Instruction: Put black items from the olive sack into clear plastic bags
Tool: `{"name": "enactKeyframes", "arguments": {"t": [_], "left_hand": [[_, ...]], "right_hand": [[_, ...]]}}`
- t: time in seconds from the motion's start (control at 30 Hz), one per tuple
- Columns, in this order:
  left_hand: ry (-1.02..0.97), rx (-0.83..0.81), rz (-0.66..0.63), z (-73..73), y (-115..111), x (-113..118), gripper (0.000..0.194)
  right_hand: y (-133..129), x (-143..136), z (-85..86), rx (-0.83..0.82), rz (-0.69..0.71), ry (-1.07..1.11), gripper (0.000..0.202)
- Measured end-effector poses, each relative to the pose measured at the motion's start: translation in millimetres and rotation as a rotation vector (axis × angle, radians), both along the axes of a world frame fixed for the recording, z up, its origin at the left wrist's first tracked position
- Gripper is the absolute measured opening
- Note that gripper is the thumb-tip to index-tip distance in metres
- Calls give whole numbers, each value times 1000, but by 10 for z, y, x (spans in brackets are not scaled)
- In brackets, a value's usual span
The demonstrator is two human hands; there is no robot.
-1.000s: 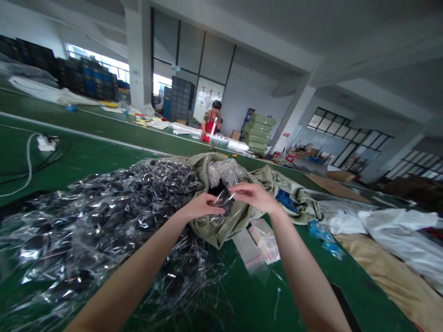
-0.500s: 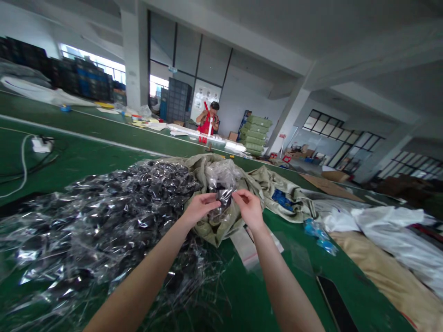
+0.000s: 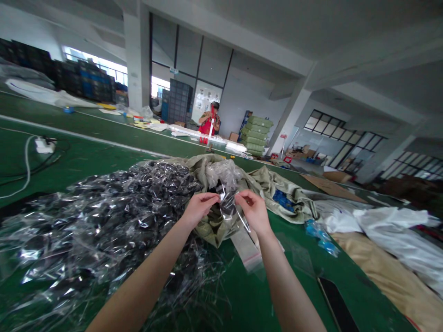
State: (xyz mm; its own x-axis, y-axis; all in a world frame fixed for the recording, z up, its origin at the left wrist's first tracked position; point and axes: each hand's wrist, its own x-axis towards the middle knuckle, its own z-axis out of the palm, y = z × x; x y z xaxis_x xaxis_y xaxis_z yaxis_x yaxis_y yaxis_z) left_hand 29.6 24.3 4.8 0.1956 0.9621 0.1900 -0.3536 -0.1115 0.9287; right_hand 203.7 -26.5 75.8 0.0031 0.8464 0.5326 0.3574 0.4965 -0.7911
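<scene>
A clear packet (image 3: 227,203) with something dark inside is held up in front of the open mouth of an olive sack (image 3: 215,236). Its left edge is pinched by the fingers of the left hand (image 3: 200,208), thumb and forefinger together; its right side is clamped between the fingers of the right hand (image 3: 254,211). By this two-sided hold the film is probably spread and steadied. The sack's rim is slumped open, perhaps so that its contents can be reached. To the left, the green desk (image 3: 251,297) is covered by a heap of similar packets (image 3: 138,203), apparently within easy reach. Flat clear bags (image 3: 245,249) are laid beneath the right wrist. Open room is left between the heap and a dark phone (image 3: 336,302); farther right, movement is bounded by tan cloth (image 3: 377,260).
</scene>
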Motion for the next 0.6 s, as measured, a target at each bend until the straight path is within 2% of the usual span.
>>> {"name": "enactKeyframes", "arguments": {"t": [0.1, 0.27, 0.37, 0.47, 0.6], "left_hand": [[67, 56, 41, 70, -10, 9, 39], [247, 430, 276, 290, -12, -39, 24], [347, 577, 348, 420, -31, -36, 20], [388, 642, 379, 464, -39, 7, 18], [330, 565, 432, 373, 38, 38, 18]], "right_hand": [[-22, 35, 7, 11, -13, 7, 19], [1, 145, -55, 69, -24, -82, 17], [53, 204, -127, 109, -33, -128, 16], [112, 242, -195, 108, -49, -71, 16], [162, 263, -252, 121, -96, 25, 18]]}}
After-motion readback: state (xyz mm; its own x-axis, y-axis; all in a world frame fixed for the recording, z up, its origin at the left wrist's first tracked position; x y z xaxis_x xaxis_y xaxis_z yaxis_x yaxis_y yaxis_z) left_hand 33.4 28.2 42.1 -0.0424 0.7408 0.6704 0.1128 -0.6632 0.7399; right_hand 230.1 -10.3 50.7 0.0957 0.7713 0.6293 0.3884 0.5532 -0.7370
